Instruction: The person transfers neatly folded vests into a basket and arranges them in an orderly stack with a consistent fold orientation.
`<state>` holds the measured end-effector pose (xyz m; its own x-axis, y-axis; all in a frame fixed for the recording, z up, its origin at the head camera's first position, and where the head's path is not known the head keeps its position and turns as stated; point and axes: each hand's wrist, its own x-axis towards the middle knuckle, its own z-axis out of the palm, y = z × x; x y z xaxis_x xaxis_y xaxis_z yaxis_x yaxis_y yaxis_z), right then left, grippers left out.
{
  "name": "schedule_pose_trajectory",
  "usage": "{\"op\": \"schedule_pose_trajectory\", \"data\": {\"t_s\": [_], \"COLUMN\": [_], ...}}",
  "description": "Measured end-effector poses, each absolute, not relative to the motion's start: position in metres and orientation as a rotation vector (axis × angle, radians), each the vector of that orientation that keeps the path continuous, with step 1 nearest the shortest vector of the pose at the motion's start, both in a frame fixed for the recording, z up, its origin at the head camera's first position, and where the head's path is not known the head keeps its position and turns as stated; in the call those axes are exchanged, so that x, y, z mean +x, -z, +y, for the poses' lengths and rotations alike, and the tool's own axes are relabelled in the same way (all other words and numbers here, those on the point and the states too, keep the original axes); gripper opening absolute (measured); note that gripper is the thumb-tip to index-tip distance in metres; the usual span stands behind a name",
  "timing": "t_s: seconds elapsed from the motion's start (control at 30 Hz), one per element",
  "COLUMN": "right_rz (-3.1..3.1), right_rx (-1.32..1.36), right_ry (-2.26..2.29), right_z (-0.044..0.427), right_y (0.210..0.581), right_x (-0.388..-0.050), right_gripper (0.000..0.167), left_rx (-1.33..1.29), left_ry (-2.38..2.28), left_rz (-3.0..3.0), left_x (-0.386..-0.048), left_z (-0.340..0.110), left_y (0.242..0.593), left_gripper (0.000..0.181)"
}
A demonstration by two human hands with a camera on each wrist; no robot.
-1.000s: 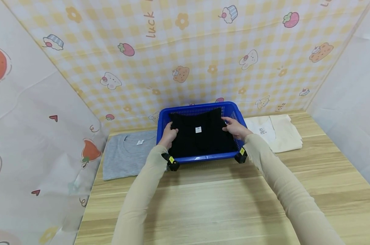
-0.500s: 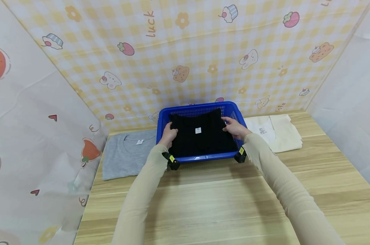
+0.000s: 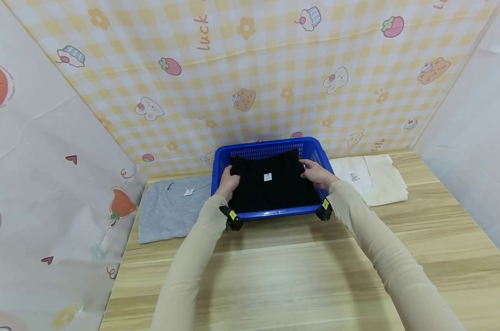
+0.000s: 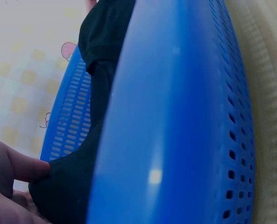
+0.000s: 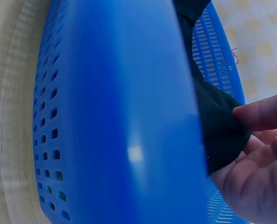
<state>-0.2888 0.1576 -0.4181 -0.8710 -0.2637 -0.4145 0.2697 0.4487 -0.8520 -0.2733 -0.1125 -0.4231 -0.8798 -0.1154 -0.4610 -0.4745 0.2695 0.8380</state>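
Observation:
A folded black shirt with a white neck label lies inside a blue perforated basket. At the shirt's left edge, the left hand pinches the cloth; the left wrist view shows its thumb on the dark fabric. On the opposite edge the right hand pinches the shirt, and in the right wrist view thumb and fingers of that hand grip a dark fold. Both hands are within the basket's rim. The shirt's underside is hidden.
A folded grey shirt lies left of the basket on the wooden table. Folded cream cloth with a white printed part lies to the right. A yellow checked sheet hangs close behind the basket.
The black shirt's back edge has sunk slightly lower in the basket. Both hands keep their hold and have hardly moved.

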Motion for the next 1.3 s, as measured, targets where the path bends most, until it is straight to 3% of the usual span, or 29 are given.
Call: {"op": "schedule_pose_trajectory", "data": {"t_s": [1.3], "right_rz": [2.119], "right_rx": [0.085], "right_ry": [1.412], "right_z": [0.1573], "right_y": [0.4165], "right_x": [-0.2857], "right_gripper": [0.064], "left_rx": [-0.673], "left_ry": [-1.674], "left_rz": [2.195], "left_x": [-0.2712], "left_z": [-0.1054], "left_y": [0.4134], "left_gripper": [0.068]}}
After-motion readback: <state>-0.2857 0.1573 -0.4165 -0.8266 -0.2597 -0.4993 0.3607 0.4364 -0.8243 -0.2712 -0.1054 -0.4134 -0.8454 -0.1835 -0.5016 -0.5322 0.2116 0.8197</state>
